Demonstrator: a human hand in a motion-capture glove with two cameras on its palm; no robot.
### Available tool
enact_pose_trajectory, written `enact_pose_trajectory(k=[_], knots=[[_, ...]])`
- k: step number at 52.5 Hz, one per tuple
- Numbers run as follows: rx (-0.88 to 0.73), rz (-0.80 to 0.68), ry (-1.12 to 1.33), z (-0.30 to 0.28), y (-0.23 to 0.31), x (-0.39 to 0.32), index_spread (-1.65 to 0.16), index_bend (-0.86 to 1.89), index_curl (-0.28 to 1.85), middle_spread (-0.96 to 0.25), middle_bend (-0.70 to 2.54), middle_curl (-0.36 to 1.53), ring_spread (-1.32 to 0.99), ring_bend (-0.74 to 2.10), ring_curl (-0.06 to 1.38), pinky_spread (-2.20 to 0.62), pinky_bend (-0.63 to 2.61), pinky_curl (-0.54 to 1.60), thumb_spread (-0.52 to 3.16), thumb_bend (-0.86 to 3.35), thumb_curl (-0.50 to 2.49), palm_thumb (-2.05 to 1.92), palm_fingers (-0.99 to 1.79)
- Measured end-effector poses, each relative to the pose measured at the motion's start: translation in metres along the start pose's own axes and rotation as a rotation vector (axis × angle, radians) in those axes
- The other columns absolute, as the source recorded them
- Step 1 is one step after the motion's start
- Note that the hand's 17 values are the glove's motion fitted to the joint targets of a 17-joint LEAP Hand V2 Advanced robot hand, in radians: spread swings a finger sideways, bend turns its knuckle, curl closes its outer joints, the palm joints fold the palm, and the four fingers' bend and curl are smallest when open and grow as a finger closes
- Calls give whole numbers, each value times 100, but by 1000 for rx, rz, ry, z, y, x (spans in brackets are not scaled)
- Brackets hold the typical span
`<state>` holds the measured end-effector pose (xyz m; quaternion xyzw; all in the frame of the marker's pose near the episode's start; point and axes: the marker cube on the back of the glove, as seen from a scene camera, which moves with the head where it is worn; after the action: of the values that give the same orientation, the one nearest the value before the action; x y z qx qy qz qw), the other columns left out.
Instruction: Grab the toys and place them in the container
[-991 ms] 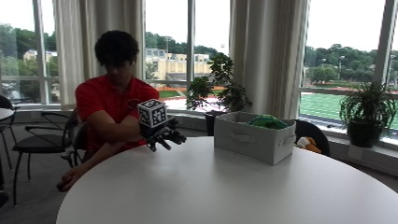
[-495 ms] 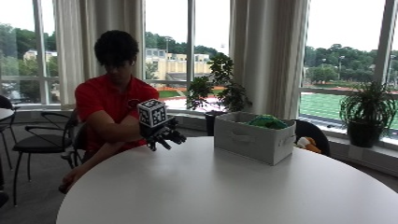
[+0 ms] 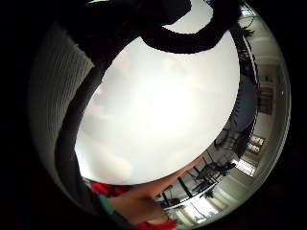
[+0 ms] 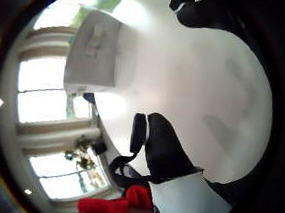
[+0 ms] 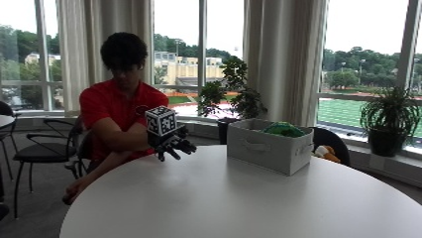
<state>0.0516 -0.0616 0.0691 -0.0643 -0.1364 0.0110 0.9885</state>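
The grip (image 5: 173, 144) hangs above the near edge of the round white table (image 5: 217, 198), fingers loosely drooped and spread, holding nothing. From where I stand, the container (image 5: 270, 146) sits off toward the grip's fingertip side, well apart from it, by the table's far edge near the window. It is a pale fabric box, soft-walled and rectangular, with a slot handle cut in the end facing the room; its long axis runs roughly across the line from the grip to the box. A green toy (image 5: 285, 130) with a rounded, soft-looking top shows above the rim, already inside. Beyond the box, past the table's edge, a second toy (image 5: 325, 152) in orange and white seems to lie on a dark chair, farther from the grip than the box itself.

The thumb-side palm view shows the box (image 4: 94, 52) across a stretch of bare, smooth tabletop, with nothing under the palm. I see no toy on the table. If any toy is left to pick, I'd judge it is the orange one, and the gloved hand would have to reach over or round the box.
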Motion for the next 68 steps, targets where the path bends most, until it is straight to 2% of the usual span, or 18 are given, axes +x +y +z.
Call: enact_pose_trajectory(k=[68], knots=[[-3, 7, 6, 2, 0, 1, -47, 38, 44, -11, 13, 20, -1, 18, 24, 11, 69, 34, 123, -2, 34, 3, -9]])
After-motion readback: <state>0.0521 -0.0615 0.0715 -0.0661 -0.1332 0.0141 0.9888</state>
